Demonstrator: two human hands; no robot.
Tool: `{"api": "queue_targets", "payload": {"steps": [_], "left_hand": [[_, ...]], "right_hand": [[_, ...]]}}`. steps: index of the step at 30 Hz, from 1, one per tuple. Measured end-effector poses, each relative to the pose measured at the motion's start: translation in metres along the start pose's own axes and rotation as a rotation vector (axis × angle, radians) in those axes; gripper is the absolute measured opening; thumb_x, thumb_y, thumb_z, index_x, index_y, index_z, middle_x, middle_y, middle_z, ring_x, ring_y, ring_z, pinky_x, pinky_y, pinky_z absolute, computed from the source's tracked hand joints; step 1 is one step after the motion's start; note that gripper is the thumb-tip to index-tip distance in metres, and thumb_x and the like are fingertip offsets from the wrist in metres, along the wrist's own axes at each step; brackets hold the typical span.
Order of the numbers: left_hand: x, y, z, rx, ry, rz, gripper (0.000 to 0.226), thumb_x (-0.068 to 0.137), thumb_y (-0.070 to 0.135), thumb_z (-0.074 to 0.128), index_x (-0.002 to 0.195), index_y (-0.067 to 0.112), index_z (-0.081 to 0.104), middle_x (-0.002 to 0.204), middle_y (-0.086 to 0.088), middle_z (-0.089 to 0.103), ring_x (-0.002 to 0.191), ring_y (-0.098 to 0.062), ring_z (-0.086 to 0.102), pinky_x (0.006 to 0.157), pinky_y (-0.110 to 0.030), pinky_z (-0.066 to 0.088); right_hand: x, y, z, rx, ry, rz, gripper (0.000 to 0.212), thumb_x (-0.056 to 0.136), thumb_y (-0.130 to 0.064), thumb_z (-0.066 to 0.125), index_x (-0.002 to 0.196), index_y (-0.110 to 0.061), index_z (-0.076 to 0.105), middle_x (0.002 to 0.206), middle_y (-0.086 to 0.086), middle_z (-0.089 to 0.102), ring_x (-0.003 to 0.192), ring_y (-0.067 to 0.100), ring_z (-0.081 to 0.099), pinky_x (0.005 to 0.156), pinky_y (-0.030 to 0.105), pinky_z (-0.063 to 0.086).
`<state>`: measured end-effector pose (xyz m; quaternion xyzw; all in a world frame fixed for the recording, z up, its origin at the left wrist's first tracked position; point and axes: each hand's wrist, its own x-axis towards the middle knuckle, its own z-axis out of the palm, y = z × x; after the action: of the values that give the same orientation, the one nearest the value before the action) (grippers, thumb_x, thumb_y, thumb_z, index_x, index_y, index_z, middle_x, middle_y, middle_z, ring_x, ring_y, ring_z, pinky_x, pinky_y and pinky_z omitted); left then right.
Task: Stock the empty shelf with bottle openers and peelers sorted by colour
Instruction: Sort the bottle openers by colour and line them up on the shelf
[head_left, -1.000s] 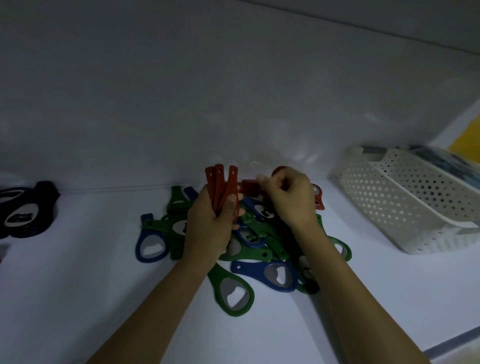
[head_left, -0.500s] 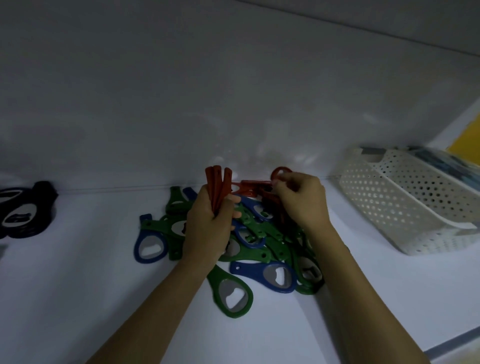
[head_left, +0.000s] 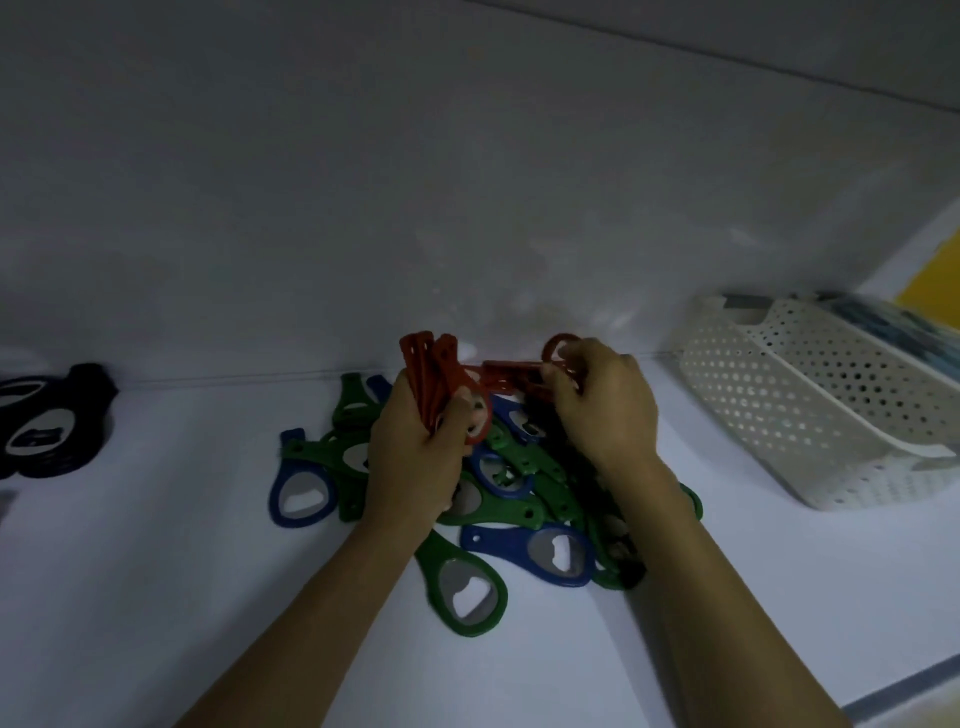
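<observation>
My left hand (head_left: 415, 452) grips a bunch of red bottle openers (head_left: 431, 374), handles pointing up. My right hand (head_left: 602, 400) holds more red openers (head_left: 511, 371) lying sideways, their handles reaching toward the bunch in the left hand. Both hands hover over a mixed pile of green openers (head_left: 470, 587) and blue openers (head_left: 545, 553) on the white shelf (head_left: 156, 571). Part of the pile is hidden under my hands and forearms.
A stack of black openers (head_left: 47, 431) lies at the far left of the shelf. A white perforated basket (head_left: 810, 405) stands at the right against the back wall. The shelf's front edge (head_left: 904, 686) runs at the lower right.
My right hand lifted red openers out of the right side of the pile and brought them level with the left hand's bunch. The left hand stayed almost still.
</observation>
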<state>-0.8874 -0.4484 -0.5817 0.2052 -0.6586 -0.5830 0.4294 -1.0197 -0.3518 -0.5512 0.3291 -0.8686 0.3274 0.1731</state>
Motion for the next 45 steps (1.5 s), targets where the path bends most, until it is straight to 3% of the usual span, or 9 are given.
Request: {"api": "queue_targets", "payload": {"steps": [4,8,12,18,24,28,35,40,45], "left_hand": [[0.001,0.002,0.0,-0.104,0.051,-0.034,0.027,0.093,0.017,0.055,0.101,0.043,0.052,0.092,0.02,0.063,0.084,0.009,0.061,0.073,-0.009,0.047],[0.003,0.002,-0.001,-0.183,0.073,-0.081,0.025,0.095,0.015,0.052,0.1,0.039,0.053,0.081,0.025,0.067,0.078,0.007,0.063,0.073,-0.017,0.052],[0.002,0.007,0.001,-0.256,0.034,-0.119,0.01,0.096,0.013,0.048,0.098,0.018,0.057,0.067,0.006,0.067,0.058,-0.005,0.062,0.053,-0.017,0.051],[0.001,0.007,-0.001,-0.176,-0.069,-0.051,0.023,0.083,0.047,0.055,0.097,0.028,0.059,0.079,0.019,0.069,0.068,0.001,0.066,0.055,-0.011,0.049],[0.003,-0.003,0.0,0.063,-0.041,0.028,0.032,0.083,0.034,0.066,0.11,0.02,0.055,0.093,0.002,0.067,0.075,-0.012,0.068,0.068,-0.03,0.057],[0.002,-0.006,0.001,0.186,0.028,0.127,0.032,0.087,0.026,0.064,0.114,0.029,0.047,0.088,0.018,0.059,0.079,0.002,0.062,0.066,-0.016,0.054],[-0.002,0.006,0.0,0.196,-0.088,0.259,0.079,0.083,0.013,0.067,0.144,0.028,0.019,0.097,0.036,0.046,0.083,0.017,0.057,0.07,-0.004,0.048],[-0.009,0.031,-0.016,0.1,-0.158,0.365,0.055,0.087,0.033,0.044,0.138,0.043,0.025,0.091,0.018,0.066,0.08,-0.007,0.067,0.066,-0.025,0.057],[-0.018,0.059,-0.045,-0.189,0.06,0.011,0.031,0.089,0.039,0.034,0.113,0.043,0.053,0.09,0.006,0.072,0.084,-0.013,0.068,0.063,-0.023,0.052]], "right_hand": [[0.002,0.011,0.004,-0.366,-0.263,-0.085,0.027,0.088,-0.041,0.058,0.106,-0.025,0.07,0.103,0.005,0.068,0.1,0.027,0.057,0.09,0.036,0.041],[0.002,0.01,0.007,-0.358,-0.126,-0.116,0.026,0.094,-0.032,0.053,0.107,-0.021,0.072,0.105,0.009,0.063,0.098,0.029,0.051,0.082,0.035,0.04],[0.001,0.001,0.003,0.249,0.097,-0.012,0.017,0.092,-0.023,0.061,0.097,-0.013,0.073,0.08,-0.004,0.062,0.066,0.007,0.056,0.06,0.012,0.039],[-0.003,-0.021,-0.004,1.244,-0.538,0.266,0.016,0.076,-0.016,0.068,0.09,-0.008,0.072,0.079,0.008,0.074,0.067,0.019,0.069,0.057,0.026,0.057],[-0.009,-0.025,0.009,0.697,-0.237,-0.076,0.017,0.08,-0.019,0.074,0.073,-0.013,0.059,0.066,-0.004,0.059,0.059,0.005,0.055,0.06,0.021,0.049],[-0.014,-0.043,0.003,0.876,-0.583,0.005,0.027,0.079,-0.048,0.063,0.094,-0.026,0.065,0.082,-0.017,0.071,0.082,-0.001,0.066,0.07,0.01,0.049],[-0.015,-0.073,-0.015,0.904,-0.595,0.015,0.027,0.09,-0.015,0.063,0.09,0.013,0.064,0.08,0.014,0.065,0.077,0.02,0.064,0.079,0.031,0.053],[-0.038,-0.095,-0.035,0.957,-0.431,-0.012,0.026,0.094,-0.015,0.056,0.082,0.008,0.058,0.072,0.013,0.059,0.067,0.02,0.061,0.066,0.032,0.053],[-0.055,-0.124,-0.036,1.22,-0.289,0.212,0.014,0.094,-0.02,0.056,0.084,-0.015,0.065,0.088,0.002,0.072,0.082,0.012,0.069,0.078,0.031,0.057]]}}
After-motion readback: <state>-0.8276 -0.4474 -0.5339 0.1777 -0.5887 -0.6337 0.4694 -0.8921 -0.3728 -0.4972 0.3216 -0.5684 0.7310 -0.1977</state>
